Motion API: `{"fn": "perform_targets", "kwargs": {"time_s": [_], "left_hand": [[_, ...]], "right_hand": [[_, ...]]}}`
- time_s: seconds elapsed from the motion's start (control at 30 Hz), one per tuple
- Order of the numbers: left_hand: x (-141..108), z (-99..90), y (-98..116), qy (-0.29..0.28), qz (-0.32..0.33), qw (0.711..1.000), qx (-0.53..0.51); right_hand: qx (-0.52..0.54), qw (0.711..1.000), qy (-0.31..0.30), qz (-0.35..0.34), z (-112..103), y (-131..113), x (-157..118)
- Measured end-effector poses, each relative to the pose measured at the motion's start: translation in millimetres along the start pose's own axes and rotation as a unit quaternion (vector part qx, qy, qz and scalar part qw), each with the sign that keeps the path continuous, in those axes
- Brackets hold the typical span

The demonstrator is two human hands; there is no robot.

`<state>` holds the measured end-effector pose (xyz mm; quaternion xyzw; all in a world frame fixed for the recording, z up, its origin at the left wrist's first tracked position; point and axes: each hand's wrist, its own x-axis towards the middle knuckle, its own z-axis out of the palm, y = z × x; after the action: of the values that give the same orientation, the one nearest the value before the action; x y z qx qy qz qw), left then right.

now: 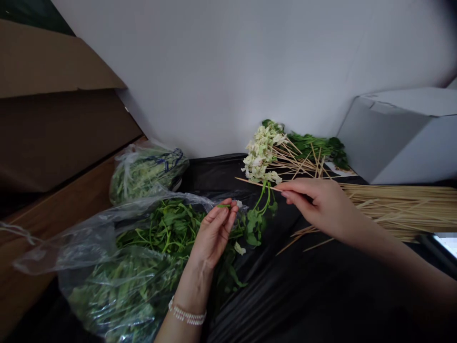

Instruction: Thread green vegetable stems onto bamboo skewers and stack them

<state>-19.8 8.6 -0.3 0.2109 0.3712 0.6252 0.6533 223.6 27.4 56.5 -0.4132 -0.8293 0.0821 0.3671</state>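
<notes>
I had a thin wooden skewer [254, 182] pinched between the thumb and forefinger of my right hand [316, 202], its point reaching out to the left. Green stems [264, 194] hung from around the middle of it, their leaves [254, 226] drooping over the black plastic sheet [274, 300]. My left hand [215, 233], palm turned up, had its thumb and fingertips closed on a small piece of green leaf [224, 206], just left of those hanging leaves. A bracelet of pale beads [187, 315] circled that wrist. Under and beside my left forearm a clear plastic bag [85, 238] lay open, leafy greens [171, 228] showing at its mouth. Behind it sat a second plastic bag [146, 174] with blue marks on it, full of paler greens. Just beyond my skewer, pale crinkled pieces [262, 150] clustered at the ends of a heap of loaded skewers [294, 159], and a dark green bunch [338, 152] lay behind them, near the white box [396, 138]. Bare skewers [403, 205] were spread in a thick layer beyond my right forearm, a few straying out to the left beneath it. A cardboard box [53, 133] stood off to my left, and a pale wall [228, 71] rose behind everything.
</notes>
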Motion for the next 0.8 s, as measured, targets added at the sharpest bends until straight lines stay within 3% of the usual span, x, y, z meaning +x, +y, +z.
{"fn": "perform_targets", "kwargs": {"time_s": [0.3,0.8], "left_hand": [[-2,-1.5,-1,-0.016,0.023,0.999,0.029],[-1,0.9,-1,0.019,0.063,0.997,0.044]], "right_hand": [[0.033,0.995,-0.094,-0.026,18,-6,-6],[0.035,0.992,-0.118,-0.017,20,-6,-7]]}}
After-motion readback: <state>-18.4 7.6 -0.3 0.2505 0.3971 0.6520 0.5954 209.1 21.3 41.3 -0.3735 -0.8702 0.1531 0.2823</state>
